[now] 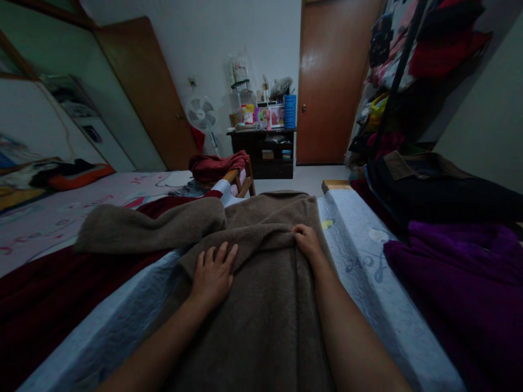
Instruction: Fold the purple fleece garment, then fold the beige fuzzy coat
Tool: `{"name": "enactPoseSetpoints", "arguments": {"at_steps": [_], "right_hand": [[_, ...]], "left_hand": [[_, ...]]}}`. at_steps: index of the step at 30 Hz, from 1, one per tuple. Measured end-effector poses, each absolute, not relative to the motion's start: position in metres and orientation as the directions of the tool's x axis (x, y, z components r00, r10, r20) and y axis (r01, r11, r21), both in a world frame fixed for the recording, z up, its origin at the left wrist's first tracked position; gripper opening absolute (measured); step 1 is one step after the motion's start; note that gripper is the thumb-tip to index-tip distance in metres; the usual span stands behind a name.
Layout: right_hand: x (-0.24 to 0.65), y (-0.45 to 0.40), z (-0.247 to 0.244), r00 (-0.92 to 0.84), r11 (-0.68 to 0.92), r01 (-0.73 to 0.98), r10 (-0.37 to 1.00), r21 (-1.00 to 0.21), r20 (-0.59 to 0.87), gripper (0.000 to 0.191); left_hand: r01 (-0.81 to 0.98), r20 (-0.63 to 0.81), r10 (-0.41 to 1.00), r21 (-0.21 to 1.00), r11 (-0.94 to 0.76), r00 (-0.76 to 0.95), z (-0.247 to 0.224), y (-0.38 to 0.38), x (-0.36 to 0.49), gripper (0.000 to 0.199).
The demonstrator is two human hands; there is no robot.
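A brown fleecy garment [261, 305] lies lengthwise on the bed before me, with one sleeve [151, 226] stretched out to the left. Another part of it is folded across its middle. My left hand [213, 272] rests flat on this fold, fingers spread. At the right end of the fold, my right hand [306, 239] pinches the cloth between thumb and fingers. Under the left sleeve spreads a dark red cloth [81, 294].
Folded purple fabric [453, 294] and a dark clothes stack [445, 185] lie on the right over the pale bedspread [359, 245]. Beyond the bed are a chair with red cloth [216, 166], a white fan [202, 112], a black cabinet [261, 152] and a wooden door [333, 81].
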State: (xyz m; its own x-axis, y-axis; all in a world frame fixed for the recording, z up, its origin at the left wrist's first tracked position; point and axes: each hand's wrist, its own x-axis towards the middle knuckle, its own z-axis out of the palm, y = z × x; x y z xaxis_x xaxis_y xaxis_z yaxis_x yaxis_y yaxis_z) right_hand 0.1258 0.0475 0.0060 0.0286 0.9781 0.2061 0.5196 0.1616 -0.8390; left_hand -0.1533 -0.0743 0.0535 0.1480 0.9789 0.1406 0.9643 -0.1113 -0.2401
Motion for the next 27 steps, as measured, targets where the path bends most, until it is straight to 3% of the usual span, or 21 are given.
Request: {"name": "enactPoseSetpoints", "arguments": {"at_steps": [4,9,13,15,18,21,23,25,27], "right_hand": [[0.130,0.051,0.003,0.026,0.164,0.474,0.980,-0.865,0.200,0.024],[0.131,0.050,0.005,0.009,0.172,0.418,0.981,-0.892,0.194,0.029],[0.132,0.050,0.005,-0.007,0.164,0.395,0.984,-0.904,0.176,0.028],[0.134,0.051,0.003,-0.013,0.158,0.394,0.986,-0.906,0.166,0.026],[0.137,0.051,0.002,-0.040,0.161,0.400,0.987,-0.902,0.159,0.023],[0.140,0.052,0.005,-0.087,0.186,0.421,0.983,-0.888,0.164,0.022],[0.142,0.053,0.008,-0.116,0.205,0.441,0.979,-0.874,0.171,0.021],[0.142,0.053,0.011,-0.129,0.213,0.458,0.976,-0.863,0.173,0.020],[0.142,0.053,0.012,-0.122,0.203,0.464,0.979,-0.862,0.165,0.022]], "left_hand": [[0.971,0.083,0.978,-0.168,-0.173,0.189,0.072,-0.072,-0.171,0.058],[0.990,0.302,0.946,0.031,-0.134,0.119,0.131,-0.069,-0.196,0.054],[0.997,0.367,0.929,0.035,-0.065,0.048,0.156,-0.068,-0.205,0.042],[0.999,0.272,0.961,-0.003,-0.041,0.040,0.153,-0.071,-0.204,0.039],[0.999,-0.086,0.996,-0.001,-0.034,0.034,0.138,-0.081,-0.203,0.039],[0.992,-0.403,0.908,0.094,-0.081,0.112,0.126,-0.092,-0.205,0.035],[0.976,-0.428,0.886,0.188,-0.107,0.180,0.126,-0.094,-0.204,0.043],[0.960,-0.334,0.919,0.249,-0.127,0.208,0.128,-0.086,-0.198,0.055],[0.950,-0.204,0.954,0.265,-0.163,0.220,0.128,-0.069,-0.187,0.054]]}}
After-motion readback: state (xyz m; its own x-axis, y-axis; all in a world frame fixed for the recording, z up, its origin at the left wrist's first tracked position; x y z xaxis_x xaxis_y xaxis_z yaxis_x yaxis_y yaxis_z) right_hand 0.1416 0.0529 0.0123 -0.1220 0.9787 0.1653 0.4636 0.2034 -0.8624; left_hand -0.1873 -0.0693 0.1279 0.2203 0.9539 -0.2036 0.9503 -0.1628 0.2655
